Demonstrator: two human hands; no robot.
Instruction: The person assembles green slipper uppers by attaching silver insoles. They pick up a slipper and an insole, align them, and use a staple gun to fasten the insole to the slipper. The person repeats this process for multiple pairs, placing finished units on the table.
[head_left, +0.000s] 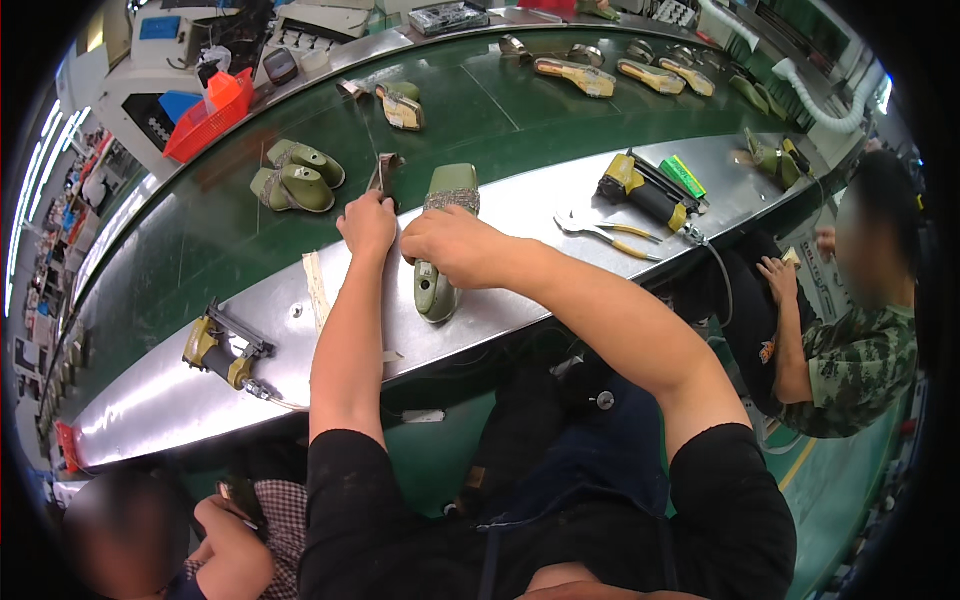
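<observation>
On the metal ledge in front of me lies an olive-green sandal (pixel 455 182) on a shoe last, a glittery strap across its front and a round hole in the last's heel end. My right hand (pixel 458 245) is closed over its middle, hiding that part. Just left of it, my left hand (pixel 368 224) has its fingers closed on a shiny brownish curved band (pixel 385 172) at the belt's near edge. Beyond my left hand, a pair of similar green sandals (pixel 298 177) rests on the green conveyor belt (pixel 470 130).
Nail guns lie on the ledge at left (pixel 225 350) and right (pixel 640 190), the right one near pliers (pixel 605 232) and a green box (pixel 683 176). Soles (pixel 575 76) sit farther up the belt beside a red basket (pixel 210 115). Co-workers sit on both sides.
</observation>
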